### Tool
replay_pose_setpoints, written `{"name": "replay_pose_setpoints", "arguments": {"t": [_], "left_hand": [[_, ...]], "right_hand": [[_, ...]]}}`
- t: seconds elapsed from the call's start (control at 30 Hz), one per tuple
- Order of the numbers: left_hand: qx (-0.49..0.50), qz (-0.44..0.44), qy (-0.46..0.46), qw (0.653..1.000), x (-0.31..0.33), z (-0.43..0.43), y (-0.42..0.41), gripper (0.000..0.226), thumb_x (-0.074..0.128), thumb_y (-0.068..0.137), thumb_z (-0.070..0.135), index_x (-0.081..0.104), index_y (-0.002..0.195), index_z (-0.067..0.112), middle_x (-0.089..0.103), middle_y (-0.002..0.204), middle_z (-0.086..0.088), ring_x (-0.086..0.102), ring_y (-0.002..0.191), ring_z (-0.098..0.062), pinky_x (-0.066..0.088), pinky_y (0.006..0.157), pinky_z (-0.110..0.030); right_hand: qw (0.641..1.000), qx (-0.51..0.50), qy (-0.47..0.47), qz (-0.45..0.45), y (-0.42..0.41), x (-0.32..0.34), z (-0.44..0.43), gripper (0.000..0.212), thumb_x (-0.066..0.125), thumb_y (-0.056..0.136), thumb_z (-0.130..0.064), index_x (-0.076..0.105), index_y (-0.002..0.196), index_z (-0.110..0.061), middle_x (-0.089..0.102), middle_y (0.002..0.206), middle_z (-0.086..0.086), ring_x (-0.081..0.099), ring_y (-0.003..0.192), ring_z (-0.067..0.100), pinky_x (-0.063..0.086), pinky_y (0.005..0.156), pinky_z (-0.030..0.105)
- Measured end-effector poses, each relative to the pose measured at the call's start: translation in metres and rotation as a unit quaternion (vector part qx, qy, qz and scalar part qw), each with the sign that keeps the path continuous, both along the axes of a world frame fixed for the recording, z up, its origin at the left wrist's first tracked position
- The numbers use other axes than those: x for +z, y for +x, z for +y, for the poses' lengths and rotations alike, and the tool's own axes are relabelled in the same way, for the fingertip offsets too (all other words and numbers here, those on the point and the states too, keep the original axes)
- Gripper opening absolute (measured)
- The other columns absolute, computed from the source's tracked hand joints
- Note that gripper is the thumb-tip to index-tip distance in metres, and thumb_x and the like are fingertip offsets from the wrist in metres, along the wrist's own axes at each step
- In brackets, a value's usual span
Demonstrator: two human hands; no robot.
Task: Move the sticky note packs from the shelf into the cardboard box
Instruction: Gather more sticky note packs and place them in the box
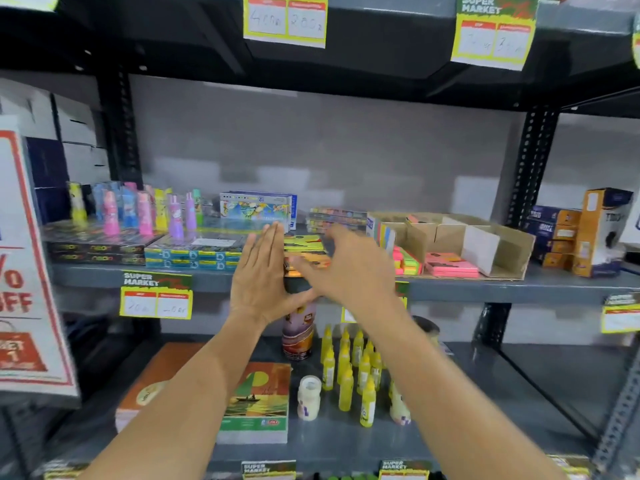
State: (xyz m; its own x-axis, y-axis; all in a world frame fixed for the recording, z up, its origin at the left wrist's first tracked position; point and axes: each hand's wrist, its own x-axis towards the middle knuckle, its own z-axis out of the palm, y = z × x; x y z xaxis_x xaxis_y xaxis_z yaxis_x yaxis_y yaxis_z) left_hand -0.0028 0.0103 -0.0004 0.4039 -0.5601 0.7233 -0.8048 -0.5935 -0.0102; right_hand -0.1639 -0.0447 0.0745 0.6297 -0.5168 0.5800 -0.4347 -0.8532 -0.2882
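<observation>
On shelf (138, 271), sticky note packs (304, 244) flat, lengthwise left-right

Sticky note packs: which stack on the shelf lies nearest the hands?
The yellow-and-orange stack between the hands; the pink packs lie inside the cardboard box.

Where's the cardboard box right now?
The cardboard box sits on the middle shelf, right of both hands, with pink sticky notes at its front and orange cartons to its right.
</observation>
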Motion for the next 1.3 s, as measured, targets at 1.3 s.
{"name": "replay_pose_setpoints", "arguments": {"t": [1.3], "left_hand": [[-0.024, -0.025, -0.056, 0.998, -0.003, -0.002, 0.004, 0.105, 0.038, 0.073, 0.067, 0.033, 0.145, -0.01, 0.036, 0.151, -0.023, 0.034, 0.142, -0.031, 0.003, 0.121, -0.034]], "right_hand": [[0.996, -0.078, 0.04, 0.035, 0.064, -0.026, -0.004, 0.056, 0.061, 0.078, -0.054, 0.056, 0.117, -0.015, 0.057, 0.12, 0.016, 0.054, 0.11, 0.039, 0.043, 0.088, 0.043]]}}
